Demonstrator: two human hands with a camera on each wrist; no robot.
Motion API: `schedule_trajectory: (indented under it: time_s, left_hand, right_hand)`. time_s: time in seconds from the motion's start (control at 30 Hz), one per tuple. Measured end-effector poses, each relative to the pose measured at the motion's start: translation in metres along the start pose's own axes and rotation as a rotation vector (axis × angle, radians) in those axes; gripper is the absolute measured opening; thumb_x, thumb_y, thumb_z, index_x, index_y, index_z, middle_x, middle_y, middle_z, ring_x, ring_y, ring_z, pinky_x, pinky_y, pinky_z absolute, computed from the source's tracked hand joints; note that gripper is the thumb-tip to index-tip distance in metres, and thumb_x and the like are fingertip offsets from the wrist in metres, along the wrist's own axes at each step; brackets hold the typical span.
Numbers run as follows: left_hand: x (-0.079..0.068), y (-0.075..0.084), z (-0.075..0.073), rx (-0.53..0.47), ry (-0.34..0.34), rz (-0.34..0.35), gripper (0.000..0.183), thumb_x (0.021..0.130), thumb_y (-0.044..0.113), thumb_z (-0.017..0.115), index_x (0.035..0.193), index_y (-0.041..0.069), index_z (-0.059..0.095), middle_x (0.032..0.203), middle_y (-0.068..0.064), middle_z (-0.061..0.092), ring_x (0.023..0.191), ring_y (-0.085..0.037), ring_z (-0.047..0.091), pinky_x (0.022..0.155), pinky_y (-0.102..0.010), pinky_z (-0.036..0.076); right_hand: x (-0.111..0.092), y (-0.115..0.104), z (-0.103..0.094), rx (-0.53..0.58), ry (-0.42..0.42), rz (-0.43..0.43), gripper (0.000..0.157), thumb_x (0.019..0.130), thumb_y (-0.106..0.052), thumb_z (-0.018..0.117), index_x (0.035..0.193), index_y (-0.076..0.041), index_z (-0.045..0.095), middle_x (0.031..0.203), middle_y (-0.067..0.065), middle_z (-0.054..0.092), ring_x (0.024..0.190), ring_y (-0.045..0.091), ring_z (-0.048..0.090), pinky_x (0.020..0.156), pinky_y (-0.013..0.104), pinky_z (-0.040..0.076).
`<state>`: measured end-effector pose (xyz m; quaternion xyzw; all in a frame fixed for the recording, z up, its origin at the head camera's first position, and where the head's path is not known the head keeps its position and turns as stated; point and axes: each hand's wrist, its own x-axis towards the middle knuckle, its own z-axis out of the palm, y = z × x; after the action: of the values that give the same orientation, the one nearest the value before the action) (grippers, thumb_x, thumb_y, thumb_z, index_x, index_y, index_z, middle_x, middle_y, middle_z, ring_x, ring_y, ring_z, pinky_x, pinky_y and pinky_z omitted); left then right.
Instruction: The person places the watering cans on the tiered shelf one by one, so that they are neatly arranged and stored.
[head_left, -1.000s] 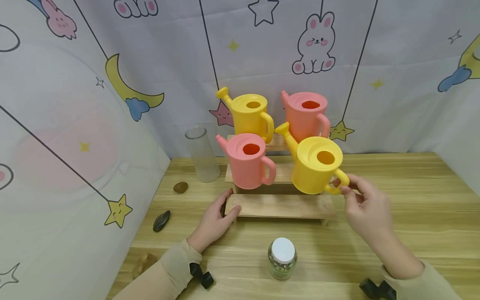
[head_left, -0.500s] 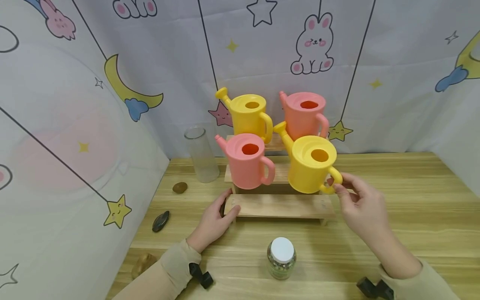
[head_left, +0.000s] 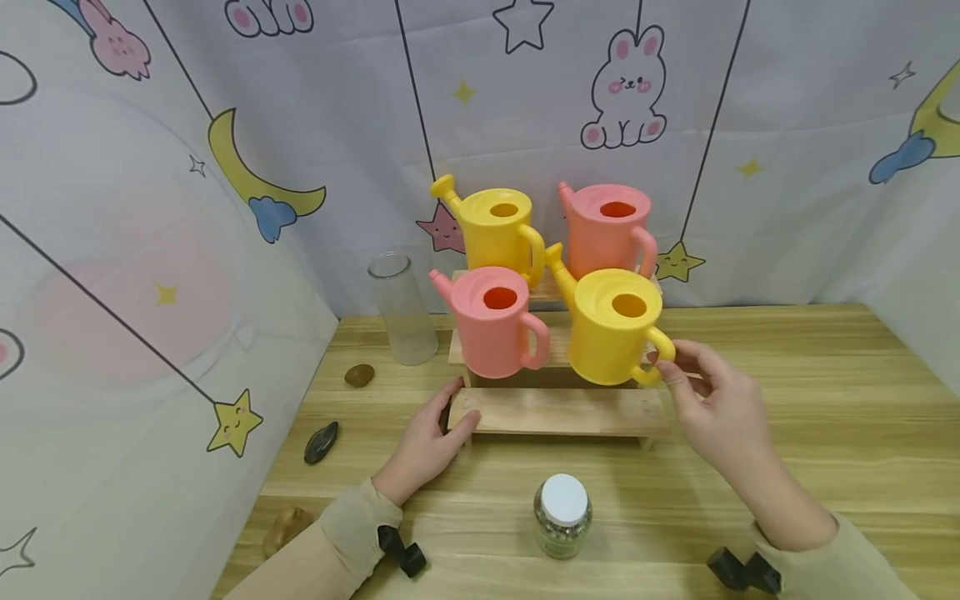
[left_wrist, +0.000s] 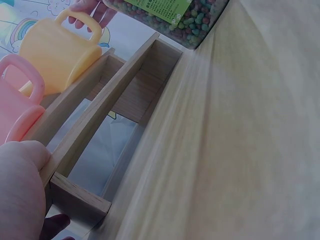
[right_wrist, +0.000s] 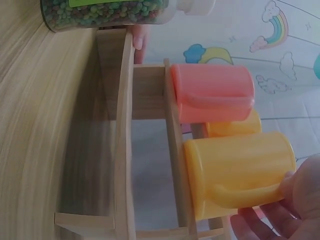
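Observation:
My right hand (head_left: 720, 408) pinches the handle of a yellow watering can (head_left: 607, 346), which is at the right of the middle step of a wooden tiered stand (head_left: 562, 411). In the right wrist view, this can's base (right_wrist: 196, 185) is right at the step's edge. A pink watering can (head_left: 491, 346) stands left of it on the same step. Behind, on the top step, are another yellow watering can (head_left: 491, 246) and another pink one (head_left: 600, 242). My left hand (head_left: 423, 446) grips the left end of the bottom step, thumb on top and fingers at the side.
A white-lidded jar (head_left: 562, 521) of small coloured pellets stands in front of the stand. To the left are a clear glass cylinder (head_left: 408, 321), a brown stone (head_left: 359, 375), a black stone (head_left: 321, 443) and a larger brown lump (head_left: 287, 531). A printed curtain (head_left: 510, 108) hangs behind.
My right hand has shifted the front yellow watering can a little left and turned it slightly, towards the pink one. My left hand stays on the stand.

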<state>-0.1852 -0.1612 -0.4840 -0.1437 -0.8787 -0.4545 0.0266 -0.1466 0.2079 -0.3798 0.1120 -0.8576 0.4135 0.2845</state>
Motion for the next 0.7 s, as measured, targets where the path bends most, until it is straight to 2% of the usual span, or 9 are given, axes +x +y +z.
schedule_trajectory:
  time_s: [0.4,0.7]
  left_hand:
    - [0.0012,-0.0014,0.0003,0.003,-0.01,-0.009,0.077,0.099,0.058,0.059,0.159,0.015,0.038,0.161,0.0,0.044,0.151,-0.019,0.041,0.122,-0.044,0.039]
    - [0.001,-0.0033,0.0007,-0.004,-0.016,-0.019,0.074,0.098,0.059,0.059,0.159,0.021,0.038,0.161,0.002,0.044,0.151,-0.018,0.04,0.122,-0.043,0.039]
  right_hand:
    - [0.0006,-0.0044,-0.0026,0.001,-0.006,0.028,0.025,0.1,-0.016,0.066,0.123,-0.003,0.068,0.106,0.013,0.078,0.099,-0.024,0.054,0.083,-0.004,0.045]
    - [0.0017,-0.002,-0.0007,-0.004,-0.012,0.049,0.027,0.101,-0.019,0.065,0.122,-0.002,0.067,0.108,0.013,0.077,0.098,-0.024,0.055,0.082,-0.003,0.046]
